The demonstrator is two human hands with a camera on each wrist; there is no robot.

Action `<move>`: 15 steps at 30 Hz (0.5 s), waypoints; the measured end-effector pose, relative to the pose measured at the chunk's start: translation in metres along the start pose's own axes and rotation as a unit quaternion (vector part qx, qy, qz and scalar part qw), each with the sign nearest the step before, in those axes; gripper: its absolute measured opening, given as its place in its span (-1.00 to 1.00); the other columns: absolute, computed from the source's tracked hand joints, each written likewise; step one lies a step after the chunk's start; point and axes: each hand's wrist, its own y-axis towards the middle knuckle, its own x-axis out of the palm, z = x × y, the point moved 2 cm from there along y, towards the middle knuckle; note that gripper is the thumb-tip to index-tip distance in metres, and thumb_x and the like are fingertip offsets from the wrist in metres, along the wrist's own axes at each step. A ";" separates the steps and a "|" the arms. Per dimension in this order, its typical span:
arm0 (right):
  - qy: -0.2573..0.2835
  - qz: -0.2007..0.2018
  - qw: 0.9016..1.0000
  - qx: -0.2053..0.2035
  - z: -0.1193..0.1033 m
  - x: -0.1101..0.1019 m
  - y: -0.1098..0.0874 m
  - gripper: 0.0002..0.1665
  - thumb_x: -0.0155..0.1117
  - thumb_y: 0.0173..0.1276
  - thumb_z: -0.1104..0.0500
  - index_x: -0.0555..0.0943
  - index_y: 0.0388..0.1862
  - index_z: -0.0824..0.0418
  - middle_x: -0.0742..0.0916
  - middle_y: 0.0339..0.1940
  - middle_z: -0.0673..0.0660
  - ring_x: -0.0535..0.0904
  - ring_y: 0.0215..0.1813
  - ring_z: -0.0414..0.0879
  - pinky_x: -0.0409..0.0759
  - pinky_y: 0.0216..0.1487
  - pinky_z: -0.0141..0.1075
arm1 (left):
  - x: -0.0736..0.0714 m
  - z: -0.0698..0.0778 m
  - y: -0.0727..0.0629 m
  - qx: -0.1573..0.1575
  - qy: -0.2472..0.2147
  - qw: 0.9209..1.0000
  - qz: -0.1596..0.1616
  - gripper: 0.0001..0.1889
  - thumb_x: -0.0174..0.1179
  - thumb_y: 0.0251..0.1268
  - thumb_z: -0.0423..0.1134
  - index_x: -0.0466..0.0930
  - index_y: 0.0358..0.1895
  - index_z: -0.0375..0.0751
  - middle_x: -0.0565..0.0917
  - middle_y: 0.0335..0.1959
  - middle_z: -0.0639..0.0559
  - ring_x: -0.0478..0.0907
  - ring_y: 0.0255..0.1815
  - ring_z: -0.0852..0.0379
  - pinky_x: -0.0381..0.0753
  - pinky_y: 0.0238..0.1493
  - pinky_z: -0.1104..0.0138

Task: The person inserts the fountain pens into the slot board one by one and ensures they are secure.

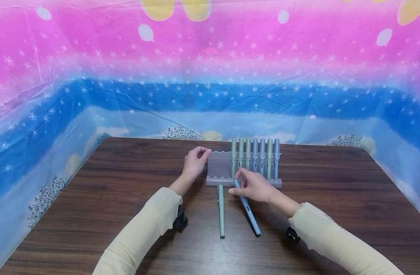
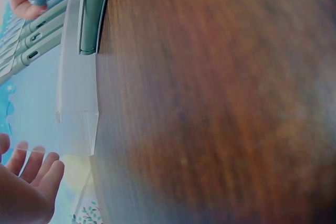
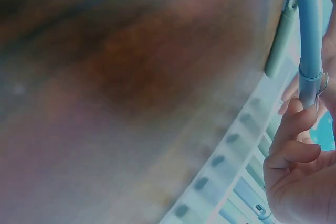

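A clear plastic pen rack [image 1: 219,164] stands on the table with several green and blue-grey pens [image 1: 247,152] upright in its right part. My left hand [image 1: 194,162] holds the rack's upper left corner; in the left wrist view its fingers [image 2: 46,174] show around the clear panel's edge. Between thumb and fingers, my right hand [image 1: 256,186] pinches a blue-grey pen [image 1: 249,214] near its capped upper end, in front of the rack. This pen slants, its lower end pointing toward me. A loose green pen [image 1: 222,214] lies left of it, clip end toward the rack.
The rack's left slots [image 1: 218,178] hold no pens. Dark wood tabletop [image 1: 127,164] surrounds the rack. A patterned pink and blue cloth [image 1: 196,97] hangs behind the table and along both sides.
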 end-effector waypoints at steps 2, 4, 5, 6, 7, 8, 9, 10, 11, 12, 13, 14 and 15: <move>0.005 0.010 1.000 0.006 -0.001 -0.002 0.001 -0.56 0.27 0.11 -0.06 0.38 -0.18 0.16 0.51 -0.64 -0.04 0.38 -0.64 -0.18 0.37 -0.58 -0.32 | 0.000 0.000 0.000 0.001 -0.001 1.000 -0.001 -0.73 0.05 0.24 -0.11 0.57 -0.19 -0.25 0.59 -0.25 -0.05 0.52 -0.27 0.04 0.40 -0.10 0.23; 0.006 0.020 1.000 0.010 -0.002 -0.004 0.003 -0.55 0.27 0.10 -0.07 0.38 -0.17 0.17 0.51 -0.64 -0.04 0.39 -0.64 -0.17 0.38 -0.58 -0.31 | 0.000 0.000 0.000 0.001 -0.003 1.000 -0.002 -0.72 0.05 0.25 -0.11 0.56 -0.19 -0.25 0.59 -0.25 -0.06 0.51 -0.27 0.04 0.41 -0.11 0.22; 0.005 0.025 1.000 0.012 -0.003 -0.006 0.003 -0.54 0.27 0.10 -0.07 0.38 -0.17 0.17 0.52 -0.64 -0.04 0.39 -0.64 -0.17 0.38 -0.59 -0.30 | 0.000 0.000 0.000 0.001 -0.003 1.000 -0.003 -0.72 0.05 0.25 -0.11 0.56 -0.19 -0.25 0.59 -0.24 -0.06 0.52 -0.27 0.04 0.41 -0.11 0.22; 0.005 0.029 0.999 0.014 -0.003 -0.007 0.004 -0.54 0.28 0.10 -0.06 0.39 -0.16 0.17 0.52 -0.64 -0.04 0.39 -0.64 -0.16 0.38 -0.59 -0.30 | 0.000 0.000 0.000 0.000 -0.003 1.000 -0.003 -0.72 0.05 0.25 -0.11 0.56 -0.19 -0.25 0.59 -0.24 -0.06 0.51 -0.27 0.04 0.41 -0.11 0.22; 0.003 0.035 0.999 0.013 -0.004 -0.008 0.005 -0.55 0.28 0.10 -0.05 0.39 -0.16 0.18 0.52 -0.64 -0.04 0.39 -0.64 -0.16 0.38 -0.59 -0.30 | 0.000 0.000 0.000 0.000 -0.004 1.000 -0.003 -0.72 0.05 0.25 -0.11 0.56 -0.18 -0.25 0.59 -0.24 -0.06 0.51 -0.27 0.04 0.41 -0.11 0.22; 0.001 0.041 0.999 0.013 -0.004 -0.010 0.006 -0.55 0.28 0.10 -0.05 0.39 -0.16 0.18 0.52 -0.64 -0.04 0.39 -0.65 -0.16 0.38 -0.59 -0.30 | 0.000 0.000 0.000 0.001 -0.005 1.000 -0.004 -0.72 0.05 0.25 -0.11 0.56 -0.18 -0.26 0.58 -0.24 -0.07 0.52 -0.27 0.04 0.41 -0.11 0.22; -0.001 0.047 0.999 0.013 -0.005 -0.011 0.007 -0.55 0.28 0.10 -0.04 0.39 -0.16 0.18 0.52 -0.63 -0.04 0.39 -0.64 -0.16 0.37 -0.59 -0.30 | 0.000 0.000 0.000 0.001 -0.005 1.000 -0.004 -0.72 0.05 0.25 -0.11 0.56 -0.18 -0.26 0.58 -0.24 -0.07 0.52 -0.28 0.04 0.41 -0.11 0.22; -0.003 0.054 0.998 0.012 -0.005 -0.013 0.008 -0.55 0.28 0.10 -0.04 0.39 -0.16 0.18 0.52 -0.63 -0.04 0.39 -0.64 -0.16 0.37 -0.58 -0.30 | 0.000 0.000 0.000 0.000 -0.005 1.000 -0.004 -0.72 0.05 0.25 -0.11 0.56 -0.18 -0.25 0.59 -0.24 -0.06 0.52 -0.28 0.04 0.41 -0.11 0.23; -0.003 0.061 0.998 0.012 -0.006 -0.014 0.010 -0.55 0.29 0.10 -0.03 0.39 -0.16 0.17 0.52 -0.62 -0.03 0.39 -0.64 -0.15 0.38 -0.58 -0.30 | 0.000 0.000 0.000 0.000 -0.005 1.000 -0.004 -0.72 0.05 0.25 -0.11 0.56 -0.18 -0.26 0.59 -0.24 -0.06 0.52 -0.28 0.04 0.41 -0.11 0.23; -0.004 0.069 0.998 0.010 -0.007 -0.015 0.011 -0.55 0.30 0.09 -0.03 0.39 -0.16 0.17 0.52 -0.62 -0.03 0.39 -0.63 -0.15 0.38 -0.57 -0.30 | 0.000 0.000 0.000 0.000 -0.006 1.000 -0.003 -0.73 0.05 0.25 -0.12 0.56 -0.18 -0.26 0.59 -0.24 -0.06 0.52 -0.28 0.04 0.41 -0.12 0.23; -0.006 0.077 0.997 0.010 -0.007 -0.017 0.013 -0.55 0.30 0.09 -0.02 0.38 -0.16 0.17 0.52 -0.61 -0.02 0.39 -0.62 -0.15 0.38 -0.58 -0.29 | 0.000 0.000 0.000 0.000 -0.007 1.000 -0.003 -0.73 0.05 0.25 -0.12 0.56 -0.18 -0.26 0.59 -0.24 -0.07 0.52 -0.29 0.04 0.41 -0.12 0.22; -0.007 0.085 0.996 0.010 -0.008 -0.018 0.014 -0.54 0.31 0.08 -0.03 0.38 -0.16 0.17 0.52 -0.61 -0.02 0.39 -0.62 -0.15 0.38 -0.58 -0.29 | 0.000 0.000 0.000 0.000 -0.006 1.000 -0.003 -0.74 0.05 0.25 -0.13 0.56 -0.18 -0.26 0.58 -0.24 -0.07 0.52 -0.28 0.04 0.41 -0.12 0.22; -0.008 0.093 0.996 0.010 -0.009 -0.020 0.016 -0.54 0.31 0.08 -0.02 0.38 -0.16 0.17 0.52 -0.61 -0.02 0.39 -0.62 -0.14 0.38 -0.59 -0.29 | 0.000 0.000 0.000 0.000 -0.006 1.000 -0.003 -0.74 0.05 0.25 -0.13 0.56 -0.18 -0.26 0.58 -0.24 -0.07 0.51 -0.28 0.03 0.41 -0.12 0.22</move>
